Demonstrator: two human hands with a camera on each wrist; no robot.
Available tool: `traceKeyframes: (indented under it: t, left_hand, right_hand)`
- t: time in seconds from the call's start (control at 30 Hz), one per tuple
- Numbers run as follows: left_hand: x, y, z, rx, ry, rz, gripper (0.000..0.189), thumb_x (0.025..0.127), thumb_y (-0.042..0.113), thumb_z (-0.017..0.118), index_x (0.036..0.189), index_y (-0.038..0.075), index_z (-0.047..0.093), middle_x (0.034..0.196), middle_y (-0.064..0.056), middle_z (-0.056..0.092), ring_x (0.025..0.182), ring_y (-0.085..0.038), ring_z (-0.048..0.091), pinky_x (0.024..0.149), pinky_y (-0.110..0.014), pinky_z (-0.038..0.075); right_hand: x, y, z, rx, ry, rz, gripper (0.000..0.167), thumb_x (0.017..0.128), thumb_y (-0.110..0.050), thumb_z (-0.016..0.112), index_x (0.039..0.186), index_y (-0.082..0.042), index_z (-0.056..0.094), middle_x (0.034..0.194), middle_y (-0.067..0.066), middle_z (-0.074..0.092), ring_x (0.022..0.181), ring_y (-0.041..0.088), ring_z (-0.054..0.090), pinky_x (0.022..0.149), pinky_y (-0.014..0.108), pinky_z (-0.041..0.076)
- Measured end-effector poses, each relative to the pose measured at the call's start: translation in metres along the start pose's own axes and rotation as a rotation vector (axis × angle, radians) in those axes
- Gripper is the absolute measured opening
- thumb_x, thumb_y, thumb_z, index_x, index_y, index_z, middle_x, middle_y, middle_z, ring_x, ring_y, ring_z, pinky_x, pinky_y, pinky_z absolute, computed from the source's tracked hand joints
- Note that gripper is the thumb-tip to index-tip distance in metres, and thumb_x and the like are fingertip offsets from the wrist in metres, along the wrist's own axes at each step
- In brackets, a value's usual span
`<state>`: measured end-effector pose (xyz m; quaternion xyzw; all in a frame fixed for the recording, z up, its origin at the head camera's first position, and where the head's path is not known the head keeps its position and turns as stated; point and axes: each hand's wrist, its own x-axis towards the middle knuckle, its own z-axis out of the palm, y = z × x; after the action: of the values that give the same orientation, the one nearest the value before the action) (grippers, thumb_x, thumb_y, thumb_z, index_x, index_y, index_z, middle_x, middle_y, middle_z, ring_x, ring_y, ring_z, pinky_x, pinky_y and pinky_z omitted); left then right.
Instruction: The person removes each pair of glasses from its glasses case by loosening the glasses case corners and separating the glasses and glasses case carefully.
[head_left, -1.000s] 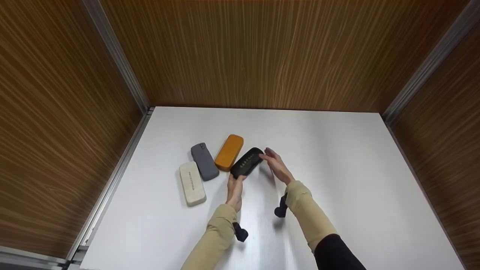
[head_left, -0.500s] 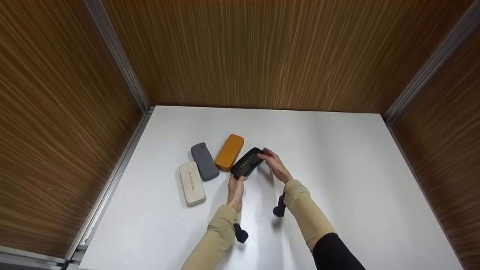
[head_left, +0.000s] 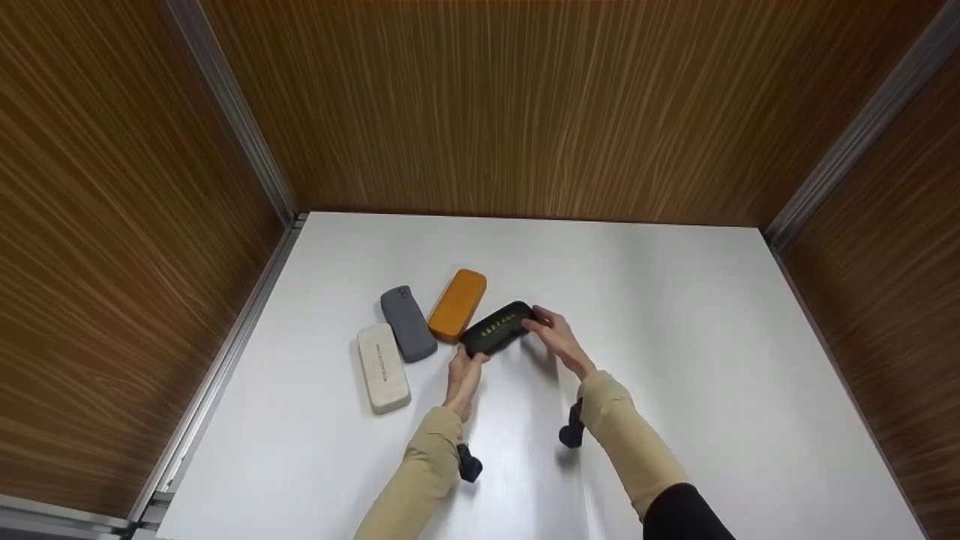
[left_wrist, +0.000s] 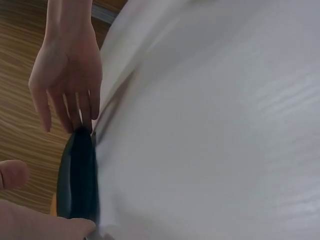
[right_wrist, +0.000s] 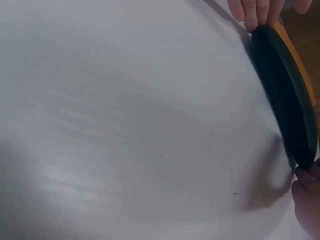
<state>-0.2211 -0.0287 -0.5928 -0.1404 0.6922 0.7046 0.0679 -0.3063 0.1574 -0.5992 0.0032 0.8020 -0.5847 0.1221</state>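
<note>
In the head view a black glasses case point(head_left: 499, 328) with a row of gold marks on its lid lies slantwise between both hands. My left hand point(head_left: 463, 381) holds its near left end. At the far right end, my right hand point(head_left: 560, 341) grips with the thumb over the lid. The left wrist view shows the dark case point(left_wrist: 80, 175) on its narrow side profile, the right hand's fingertips at its tip. Both ends of the case point(right_wrist: 285, 95) are held in the right wrist view. Its underside is hidden.
To the left lie an orange glasses case point(head_left: 457, 306), a grey one point(head_left: 409, 324) and an off-white one point(head_left: 384, 369) with lettering. The orange case is close beside the black one. Wood-grain panels point(head_left: 525, 112) enclose the white table point(head_left: 675, 337) at the back and sides.
The black case has turned slightly clockwise, its right end coming nearer to me. My right hand has shifted right and down with it; my left hand has moved a little to the left.
</note>
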Motion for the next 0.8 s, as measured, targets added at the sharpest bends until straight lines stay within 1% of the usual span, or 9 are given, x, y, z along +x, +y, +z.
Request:
traceKeyframes:
  t: [0.07, 0.2, 0.33, 0.43, 0.53, 0.8]
  left_hand:
    - [0.001, -0.001, -0.001, 0.036, -0.012, 0.000, 0.066, 0.091, 0.013, 0.050, 0.155, 0.004, 0.036, 0.160, -0.018, 0.038, 0.151, -0.035, 0.031, 0.126, -0.050, 0.025]
    - [0.005, -0.001, -0.004, 0.069, -0.037, -0.005, 0.072, 0.091, 0.012, 0.051, 0.158, 0.002, 0.026, 0.162, -0.019, 0.033, 0.153, -0.034, 0.029, 0.127, -0.047, 0.024]
    - [0.009, -0.001, -0.007, 0.105, -0.043, -0.021, 0.074, 0.092, 0.014, 0.052, 0.159, 0.001, 0.022, 0.162, -0.021, 0.032, 0.152, -0.035, 0.029, 0.127, -0.045, 0.025]
    - [0.011, -0.003, -0.009, 0.168, -0.044, -0.019, 0.073, 0.092, 0.016, 0.054, 0.158, 0.001, 0.025, 0.160, -0.021, 0.036, 0.151, -0.034, 0.032, 0.126, -0.044, 0.028]
    - [0.013, -0.004, -0.010, 0.214, -0.049, -0.001, 0.070, 0.092, 0.016, 0.054, 0.156, 0.000, 0.030, 0.158, -0.022, 0.039, 0.149, -0.035, 0.036, 0.124, -0.043, 0.031]
    - [0.017, -0.008, -0.013, 0.266, -0.083, 0.075, 0.060, 0.092, 0.010, 0.054, 0.150, -0.003, 0.041, 0.151, -0.024, 0.047, 0.143, -0.036, 0.045, 0.120, -0.044, 0.038]
  right_hand:
    - [-0.004, 0.003, -0.002, -0.028, 0.029, -0.007, 0.064, 0.098, -0.024, 0.061, 0.150, 0.006, 0.039, 0.155, 0.027, 0.042, 0.146, 0.040, 0.040, 0.123, 0.048, 0.033]
    - [-0.011, 0.007, -0.004, -0.084, 0.098, -0.019, 0.058, 0.096, -0.020, 0.062, 0.145, 0.007, 0.047, 0.146, 0.028, 0.052, 0.138, 0.041, 0.049, 0.118, 0.048, 0.040]
    - [-0.020, 0.012, -0.006, -0.079, 0.159, -0.016, 0.053, 0.095, -0.017, 0.064, 0.140, 0.008, 0.053, 0.140, 0.028, 0.058, 0.133, 0.040, 0.055, 0.113, 0.047, 0.045]
    - [-0.028, 0.016, -0.008, -0.062, 0.190, -0.006, 0.050, 0.095, -0.016, 0.064, 0.138, 0.007, 0.055, 0.138, 0.028, 0.060, 0.131, 0.040, 0.057, 0.113, 0.047, 0.046]
    - [-0.034, 0.020, -0.010, -0.060, 0.214, -0.009, 0.046, 0.095, -0.015, 0.064, 0.135, 0.007, 0.058, 0.135, 0.027, 0.062, 0.129, 0.040, 0.058, 0.113, 0.047, 0.046]
    - [-0.047, 0.029, -0.018, -0.076, 0.267, -0.028, 0.039, 0.094, -0.014, 0.065, 0.127, 0.007, 0.065, 0.127, 0.026, 0.067, 0.121, 0.039, 0.064, 0.107, 0.048, 0.050]
